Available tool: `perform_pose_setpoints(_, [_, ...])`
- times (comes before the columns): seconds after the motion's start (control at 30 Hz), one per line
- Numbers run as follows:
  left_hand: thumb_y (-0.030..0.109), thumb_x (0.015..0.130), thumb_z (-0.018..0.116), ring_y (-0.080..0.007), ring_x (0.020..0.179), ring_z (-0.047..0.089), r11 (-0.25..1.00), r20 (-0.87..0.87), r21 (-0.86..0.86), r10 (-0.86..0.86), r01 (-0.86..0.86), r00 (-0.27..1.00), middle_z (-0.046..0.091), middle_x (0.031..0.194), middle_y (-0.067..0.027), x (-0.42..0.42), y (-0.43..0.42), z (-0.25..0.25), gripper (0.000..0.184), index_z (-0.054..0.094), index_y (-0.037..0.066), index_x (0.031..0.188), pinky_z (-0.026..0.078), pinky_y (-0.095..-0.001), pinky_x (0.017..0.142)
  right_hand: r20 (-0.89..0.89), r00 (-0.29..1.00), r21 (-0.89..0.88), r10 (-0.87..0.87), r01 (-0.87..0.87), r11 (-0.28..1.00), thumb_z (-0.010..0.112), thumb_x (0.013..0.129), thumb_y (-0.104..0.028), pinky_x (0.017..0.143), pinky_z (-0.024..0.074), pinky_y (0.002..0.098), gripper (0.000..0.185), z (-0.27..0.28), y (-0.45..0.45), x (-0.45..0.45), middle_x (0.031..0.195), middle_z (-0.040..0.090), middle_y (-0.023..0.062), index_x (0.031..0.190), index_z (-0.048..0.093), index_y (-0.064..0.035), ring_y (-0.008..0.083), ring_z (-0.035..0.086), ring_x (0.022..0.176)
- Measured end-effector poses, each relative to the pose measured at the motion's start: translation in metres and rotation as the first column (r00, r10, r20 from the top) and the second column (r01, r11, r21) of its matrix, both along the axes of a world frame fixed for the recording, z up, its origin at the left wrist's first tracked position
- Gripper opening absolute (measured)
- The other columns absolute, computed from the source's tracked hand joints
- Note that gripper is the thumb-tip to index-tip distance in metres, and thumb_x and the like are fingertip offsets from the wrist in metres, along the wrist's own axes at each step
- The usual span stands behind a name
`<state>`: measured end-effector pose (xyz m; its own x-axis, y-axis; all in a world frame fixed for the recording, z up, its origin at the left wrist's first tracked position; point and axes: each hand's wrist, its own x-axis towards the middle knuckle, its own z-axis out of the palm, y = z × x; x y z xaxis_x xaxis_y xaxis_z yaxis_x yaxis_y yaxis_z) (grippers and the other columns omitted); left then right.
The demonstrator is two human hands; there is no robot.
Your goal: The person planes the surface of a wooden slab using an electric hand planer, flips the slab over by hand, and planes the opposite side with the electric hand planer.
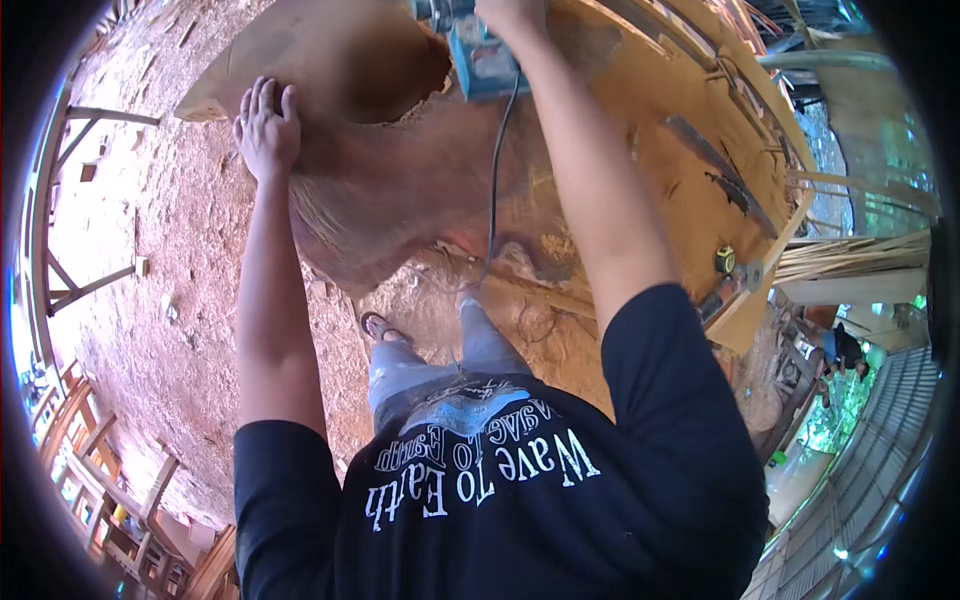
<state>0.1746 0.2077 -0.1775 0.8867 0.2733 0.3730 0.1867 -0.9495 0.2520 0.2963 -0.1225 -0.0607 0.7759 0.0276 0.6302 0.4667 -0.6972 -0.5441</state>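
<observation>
Where the blue power tool [485,65] sits, near the top edge of the view, it is against or just above the big brown piece of wood [400,165], right beside a ragged rim; contact cannot be made out. The right hand [512,14] is closed over the tool, its fingers partly cut off by the frame. Well apart from it, the left hand [269,135] lies flat on the wood, fingers extended, gripping nothing.

A dark cable [495,170] drops from the tool toward the person's legs and sandalled foot [378,325]. That slack looks like the likeliest trouble: a step could snag it and jerk the tool sideways. One-handed control could also let the tool kick if it catches on the ragged rim, and the flat palm might slip on a dusty surface.

Farther right, a dark strip [720,170] and a tape measure [724,260] rest on the dusty orange surface [640,120]; another person [848,350] is in the background.
</observation>
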Motion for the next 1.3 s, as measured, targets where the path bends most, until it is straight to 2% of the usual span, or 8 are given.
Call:
perform_pose_setpoints(0.03, [0.053,0.101,0.044,-0.0206,0.144,0.039,1.000,-0.008,-0.003,0.000,0.000,1.000,0.049,0.152,-0.0015,0.000,0.000,-0.001,0.057,0.056,0.014,0.141,0.026,-0.0425,0.118,0.034,0.999,-0.014,-0.034,0.035,0.999,0.060,0.095,-0.020,0.110,0.0415,0.0437,0.056,0.003,-0.002,-0.033,0.140,0.054,0.0248,0.148,0.045,-0.0072,0.0406,0.049,0.133])
perform_pose_setpoints(0.1, [0.054,0.101,0.042,-0.0204,0.144,0.038,1.000,-0.011,-0.006,-0.001,0.001,1.000,0.049,0.152,-0.0015,0.001,0.002,0.000,0.058,0.056,0.014,0.142,0.025,-0.0424,0.118,-0.371,0.928,0.119,-0.032,0.081,0.990,0.056,0.099,-0.032,0.069,0.0544,0.0500,0.060,0.024,-0.011,-0.131,0.084,0.069,0.0257,0.154,0.036,-0.0210,0.0463,0.066,0.078])
perform_pose_setpoints(0.2, [0.053,0.103,0.038,-0.0203,0.146,0.036,1.000,-0.029,-0.013,-0.008,0.008,1.000,0.047,0.154,-0.0021,0.001,0.003,-0.004,0.058,0.054,0.015,0.143,0.024,-0.0431,0.119,-0.326,0.945,0.170,0.025,0.033,0.985,0.057,0.100,-0.021,0.097,0.0499,0.0417,0.056,0.011,-0.043,-0.249,0.136,0.059,0.0250,0.153,0.040,-0.0133,0.0396,0.061,0.121])
perform_pose_setpoints(0.27, [0.051,0.104,0.035,-0.0208,0.146,0.036,1.000,-0.033,-0.022,-0.020,0.019,0.999,0.046,0.154,-0.0027,0.003,0.005,-0.006,0.057,0.052,0.015,0.145,0.024,-0.0442,0.119,-0.356,0.933,0.045,-0.047,0.067,0.997,0.056,0.100,-0.014,0.089,0.0522,0.0367,0.057,0.019,-0.058,-0.332,0.137,0.059,0.0209,0.154,0.037,-0.0063,0.0280,0.068,0.103])
perform_pose_setpoints(0.5, [0.055,0.104,0.031,-0.0217,0.149,0.030,1.000,-0.088,0.002,0.015,-0.015,0.996,0.040,0.159,-0.0043,-0.002,-0.003,-0.007,0.063,0.047,0.013,0.149,0.021,-0.0465,0.122,-0.453,0.872,-0.045,-0.185,0.185,0.982,0.056,0.098,-0.010,0.056,0.0499,0.0274,0.062,-0.011,-0.111,-0.516,0.071,0.061,0.0036,0.153,0.032,0.0012,0.0110,0.058,0.058])
perform_pose_setpoints(0.67, [0.058,0.103,0.032,-0.0222,0.150,0.030,1.000,-0.096,-0.015,0.021,-0.022,0.995,0.038,0.159,-0.0050,-0.003,-0.005,-0.004,0.067,0.045,0.013,0.150,0.020,-0.0467,0.122,-0.475,0.867,0.005,-0.151,0.174,0.985,0.054,0.099,-0.009,0.055,0.0477,0.0254,0.062,-0.016,-0.112,-0.482,0.075,0.059,0.0018,0.155,0.030,-0.0012,0.0083,0.054,0.058])
perform_pose_setpoints(0.83, [0.058,0.103,0.033,-0.0223,0.149,0.030,1.000,-0.093,0.000,0.029,-0.029,0.995,0.039,0.159,-0.0057,-0.003,-0.008,0.001,0.066,0.047,0.013,0.149,0.021,-0.0466,0.121,-0.545,0.828,0.123,-0.132,0.234,0.964,0.061,0.097,-0.015,0.093,0.0520,0.0401,0.057,-0.002,-0.103,-0.421,0.130,0.061,0.0276,0.149,0.041,0.0011,0.0377,0.066,0.112])
perform_pose_setpoints(1.3, [0.058,0.102,0.035,-0.0222,0.148,0.033,0.999,-0.067,0.000,0.034,-0.034,0.997,0.042,0.157,-0.0056,-0.005,-0.010,0.001,0.065,0.051,0.013,0.146,0.024,-0.0457,0.120,-0.336,0.917,-0.025,-0.213,0.218,0.976,0.058,0.097,-0.038,0.079,0.0547,0.0503,0.059,0.011,-0.037,-0.147,0.099,0.071,0.0253,0.152,0.040,-0.0318,0.0441,0.069,0.093])
